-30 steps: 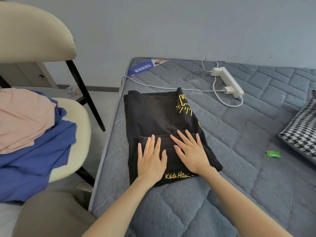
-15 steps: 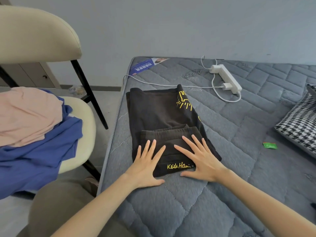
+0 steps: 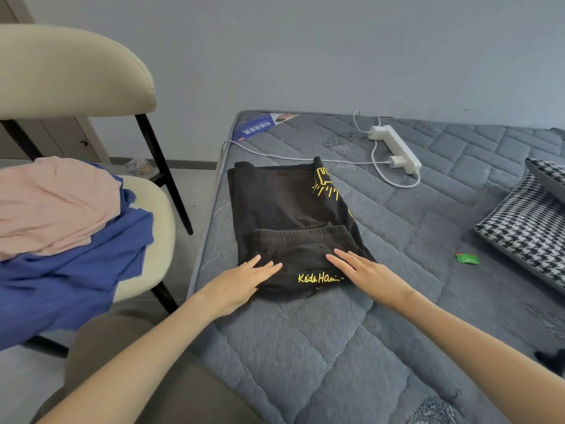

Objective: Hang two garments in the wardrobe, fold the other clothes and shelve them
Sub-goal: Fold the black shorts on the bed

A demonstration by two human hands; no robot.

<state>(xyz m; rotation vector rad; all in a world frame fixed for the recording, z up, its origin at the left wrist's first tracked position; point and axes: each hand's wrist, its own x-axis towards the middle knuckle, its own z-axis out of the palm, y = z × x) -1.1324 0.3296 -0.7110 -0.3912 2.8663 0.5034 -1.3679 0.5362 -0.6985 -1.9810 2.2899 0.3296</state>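
There are 3 garments in all: 1 black garment folded on the mattress, and 2 on the chair, where 1 pink garment lies on top of 1 blue garment. 2 hands are in view, the left hand and the right hand, both flat on the black garment. There is 1 chair and 1 mattress. On the mattress lie 1 white power strip with 1 plug in it, 1 checked pillow, 1 small green packet and 1 blue leaflet. The black garment shows 1 yellow drawing and 1 line of yellow writing.
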